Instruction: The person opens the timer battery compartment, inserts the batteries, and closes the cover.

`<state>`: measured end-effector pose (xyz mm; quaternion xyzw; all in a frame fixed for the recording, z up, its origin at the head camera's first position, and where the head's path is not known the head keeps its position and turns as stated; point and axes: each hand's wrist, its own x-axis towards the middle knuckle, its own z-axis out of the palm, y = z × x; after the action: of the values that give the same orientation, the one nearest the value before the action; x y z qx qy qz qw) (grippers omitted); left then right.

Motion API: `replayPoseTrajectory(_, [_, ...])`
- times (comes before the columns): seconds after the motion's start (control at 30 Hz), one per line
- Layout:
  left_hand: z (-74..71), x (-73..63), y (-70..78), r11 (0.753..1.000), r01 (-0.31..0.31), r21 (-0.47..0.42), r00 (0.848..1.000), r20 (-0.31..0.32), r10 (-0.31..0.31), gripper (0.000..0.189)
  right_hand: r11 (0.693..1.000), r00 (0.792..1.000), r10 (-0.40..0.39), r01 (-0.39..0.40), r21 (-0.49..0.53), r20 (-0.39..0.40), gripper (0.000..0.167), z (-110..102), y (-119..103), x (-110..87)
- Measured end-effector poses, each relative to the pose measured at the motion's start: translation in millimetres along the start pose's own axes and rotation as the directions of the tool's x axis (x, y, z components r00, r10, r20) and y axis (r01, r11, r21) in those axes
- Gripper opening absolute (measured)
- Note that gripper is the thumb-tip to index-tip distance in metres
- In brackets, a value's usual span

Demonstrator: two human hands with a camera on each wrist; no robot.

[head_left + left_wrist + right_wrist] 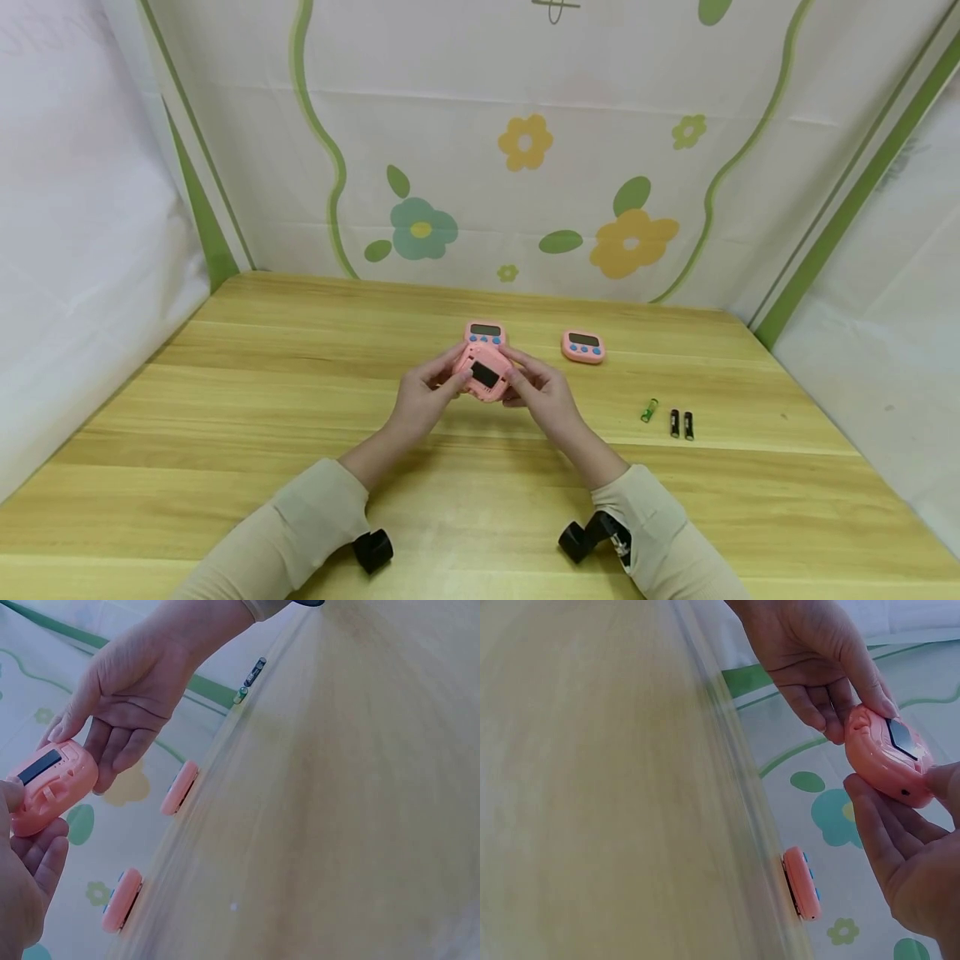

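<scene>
A pink timer (pixel 484 373) is held, back showing.

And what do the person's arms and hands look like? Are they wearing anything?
The left sleeve and right sleeve are plain, pale beige. Under each cuff pokes a stubby black gadget, the left camera and right camera. The left hand and right hand wear no gloves.

I see a white cloth (pixel 465 83) with orange flowers (pixel 512 143) hanging behind the wooden table (pixel 262 400), and pale sheets (pixel 82 233) along both sides of it.
</scene>
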<state>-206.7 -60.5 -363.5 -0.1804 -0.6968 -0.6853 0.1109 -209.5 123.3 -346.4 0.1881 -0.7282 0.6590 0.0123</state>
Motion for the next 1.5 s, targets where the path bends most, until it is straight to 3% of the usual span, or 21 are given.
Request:
replayPoseTrajectory(0.3, [-0.2, -1.5, 2.3, 1.0, -0.005, -0.008, 1.0, 0.007, 0.005, 0.032, 0.999, 0.996, -0.046, 0.045, 0.013, 0.074, 0.035, 0.2, 2.1, 0.2])
replayPoseTrajectory(0.5, [0.2, -3.5, 11.5, 0.996, 0.058, -0.069, 0.996, 0.07, -0.053, 0.027, 0.999, 0.989, -0.046, 0.046, 0.003, 0.141, 0.042, 0.1, 0.0, -1.3])
replayPoseTrajectory(0.63, [0.7, -3.2, 6.9, 0.993, 0.101, -0.059, 0.99, 0.102, -0.095, 0.026, 0.999, 0.976, -0.025, 0.034, -0.036, 0.216, 0.042, -0.5, -1.6, -2.3])
replayPoseTrajectory(0.7, [0.3, -2.3, 0.4, 0.994, 0.101, -0.046, 0.99, 0.103, -0.096, 0.025, 0.998, 0.966, -0.005, 0.019, -0.054, 0.258, 0.043, -0.9, -1.1, -2.8])
replayPoseTrajectory(0.83, [0.4, -2.0, 1.0, 0.992, 0.129, -0.007, 0.988, 0.089, -0.128, 0.027, 0.999, 0.95, 0.036, -0.024, -0.043, 0.31, 0.044, -2.0, 2.4, -2.8])
replayPoseTrajectory(0.97, [0.6, -1.7, 0.2, 0.985, 0.173, -0.009, 0.983, 0.06, -0.172, 0.032, 0.996, 0.949, 0.086, -0.093, 0.008, 0.305, 0.044, -1.5, 3.0, -2.4])
replayPoseTrajectory(1.07, [0.8, -1.5, -0.3, 0.981, 0.192, -0.042, 0.98, 0.058, -0.189, 0.034, 0.989, 0.957, 0.132, -0.146, 0.037, 0.257, 0.044, -0.8, 2.9, -1.6])
replayPoseTrajectory(1.23, [-0.4, -1.8, -0.5, 0.975, 0.212, -0.066, 0.97, 0.137, -0.202, 0.037, 0.979, 0.967, 0.182, -0.195, 0.063, 0.177, 0.044, -0.7, 4.8, 0.2])
replayPoseTrajectory(1.4, [-2.1, -2.4, -0.5, 0.971, 0.238, -0.015, 0.95, 0.213, -0.229, 0.048, 0.98, 0.957, 0.162, -0.184, 0.071, 0.241, 0.046, -2.5, 7.7, 0.4])
replayPoseTrajectory(1.5, [-1.9, -2.1, -0.4, 0.961, 0.272, -0.058, 0.935, 0.251, -0.25, 0.053, 0.976, 0.952, 0.175, -0.201, 0.081, 0.251, 0.047, -4.1, 9.0, 0.5])
